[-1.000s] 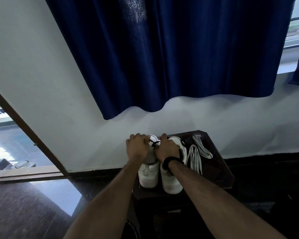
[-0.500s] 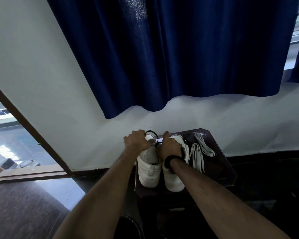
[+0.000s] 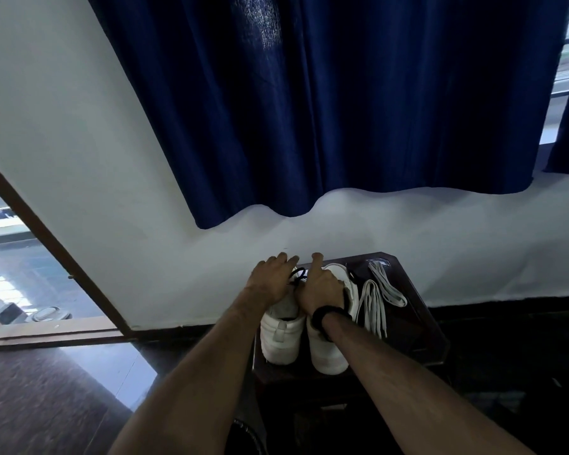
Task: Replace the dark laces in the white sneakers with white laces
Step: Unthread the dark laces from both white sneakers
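Two white sneakers stand side by side on a small dark table (image 3: 418, 326), heels toward me. My left hand (image 3: 270, 280) lies over the front of the left sneaker (image 3: 281, 336), fingers curled around its dark lace (image 3: 298, 274). My right hand (image 3: 321, 289), with a black band on the wrist, covers the front of the right sneaker (image 3: 326, 351) and pinches the same dark lace beside the left hand. A pair of white laces (image 3: 373, 298) lies loose on the table to the right of the shoes.
A white wall rises just behind the table, with a dark blue curtain (image 3: 326, 103) hanging above. An open doorway with a brown frame (image 3: 50, 238) is at the left. The floor (image 3: 46, 405) is dark and glossy.
Both hands have shifted a little forward over the shoe fronts, and the left fingers have spread. The dark lace loop between the hands has been drawn out slightly.
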`<state>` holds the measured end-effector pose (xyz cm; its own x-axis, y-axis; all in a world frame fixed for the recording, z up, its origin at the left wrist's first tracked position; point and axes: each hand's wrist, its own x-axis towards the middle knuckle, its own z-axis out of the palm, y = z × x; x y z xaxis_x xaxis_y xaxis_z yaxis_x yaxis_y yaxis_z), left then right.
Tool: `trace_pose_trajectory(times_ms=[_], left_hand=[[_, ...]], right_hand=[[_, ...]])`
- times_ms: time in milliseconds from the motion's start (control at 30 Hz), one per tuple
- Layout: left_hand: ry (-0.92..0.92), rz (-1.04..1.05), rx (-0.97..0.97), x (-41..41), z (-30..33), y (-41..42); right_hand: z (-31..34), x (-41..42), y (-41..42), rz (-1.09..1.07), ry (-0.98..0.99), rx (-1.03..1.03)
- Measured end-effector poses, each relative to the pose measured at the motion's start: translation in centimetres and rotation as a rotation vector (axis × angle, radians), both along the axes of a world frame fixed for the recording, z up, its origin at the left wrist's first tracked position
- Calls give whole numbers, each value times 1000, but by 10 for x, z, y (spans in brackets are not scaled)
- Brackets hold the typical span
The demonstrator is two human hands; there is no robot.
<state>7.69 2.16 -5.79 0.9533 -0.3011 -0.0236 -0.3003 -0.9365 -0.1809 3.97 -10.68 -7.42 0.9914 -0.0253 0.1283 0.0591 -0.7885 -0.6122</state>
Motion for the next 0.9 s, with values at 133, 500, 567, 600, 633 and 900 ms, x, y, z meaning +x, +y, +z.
trace_pose_trajectory(times_ms=[133,500,567,600,633,900], left_hand=[[29,-67,30,3,6,-8],[10,82,-381,8,2,-13],[-105,150,-467,7,2,-14],[-193,225,-606,6,5,-14],[-288,329,-798,5,10,-14],[-250,688,-1566,20,48,5]], right_hand=[[0,-2,-1,-3,4,-39],[-2,0,1,-15,-14,-58],[-1,0,-1,-21,-13,-71],[-1,0,-1,-24,-10,-76],[0,-1,-2,-29,-3,-77],[2,-1,0,-40,7,-105]])
